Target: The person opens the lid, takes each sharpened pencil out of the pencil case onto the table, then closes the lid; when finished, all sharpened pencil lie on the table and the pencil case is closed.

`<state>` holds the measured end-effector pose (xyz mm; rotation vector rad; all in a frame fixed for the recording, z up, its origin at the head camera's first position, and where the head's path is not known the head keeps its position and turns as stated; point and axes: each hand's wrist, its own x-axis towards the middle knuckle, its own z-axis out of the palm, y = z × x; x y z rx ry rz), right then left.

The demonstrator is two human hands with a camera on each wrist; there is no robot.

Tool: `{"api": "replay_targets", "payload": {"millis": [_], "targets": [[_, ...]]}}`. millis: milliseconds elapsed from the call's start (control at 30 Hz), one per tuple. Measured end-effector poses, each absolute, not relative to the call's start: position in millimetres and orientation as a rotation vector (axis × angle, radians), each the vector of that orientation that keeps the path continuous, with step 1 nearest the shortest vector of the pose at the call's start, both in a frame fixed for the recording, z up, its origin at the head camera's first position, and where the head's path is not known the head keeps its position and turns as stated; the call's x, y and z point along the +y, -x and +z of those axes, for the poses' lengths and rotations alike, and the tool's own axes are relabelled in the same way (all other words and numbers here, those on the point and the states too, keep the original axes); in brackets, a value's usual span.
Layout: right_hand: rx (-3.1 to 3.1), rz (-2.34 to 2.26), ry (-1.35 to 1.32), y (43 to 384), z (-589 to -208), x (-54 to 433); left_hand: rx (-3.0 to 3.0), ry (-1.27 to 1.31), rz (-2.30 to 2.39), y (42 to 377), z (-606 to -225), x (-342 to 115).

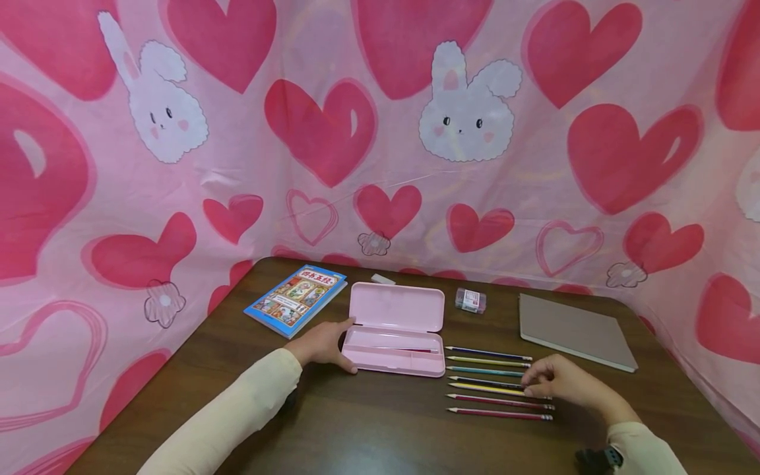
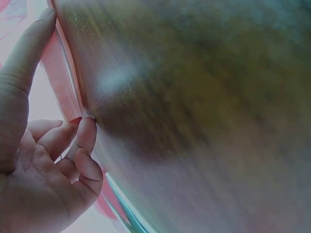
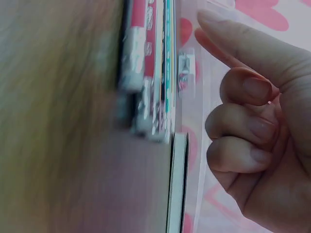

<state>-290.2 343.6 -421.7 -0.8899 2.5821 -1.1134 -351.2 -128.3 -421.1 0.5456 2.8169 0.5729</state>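
A pink pencil case (image 1: pixel 396 309) lies with its lid raised, one red pencil (image 1: pixel 415 349) inside its tray. My left hand (image 1: pixel 320 343) holds the case's left end, thumb at the front corner and index finger near the hinge; in the left wrist view the thumb (image 2: pixel 29 53) lies along the pink edge. Several pencils lie in a row right of the case, tips toward it, among them a blue one (image 1: pixel 487 352) and a teal one (image 1: pixel 483 371). Over their eraser ends hovers my right hand (image 1: pixel 561 382), fingers loosely bent, nothing visible between thumb and index finger.
A blue-covered book (image 1: pixel 297 297) lies at the back left, with a white eraser (image 1: pixel 382 280) behind the case. A small clear box (image 1: pixel 471 301) stands behind the pencils. At the right is a grey notebook (image 1: pixel 576 330). A pink heart-patterned curtain (image 1: pixel 392 145) surrounds the table.
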Motion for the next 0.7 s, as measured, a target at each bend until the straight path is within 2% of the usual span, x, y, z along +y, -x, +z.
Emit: {"api": "replay_targets", "payload": {"millis": [233, 700], "targets": [[2.607, -1.090, 0.759, 305.8, -413.8, 319.3, 2.808, -0.548, 0.582, 351.4, -423.4, -128.8], [2.710, -0.987, 0.929, 347.8, -413.0, 264.4, 2.827, -0.544, 0.557, 351.3, -422.1, -127.1]]}}
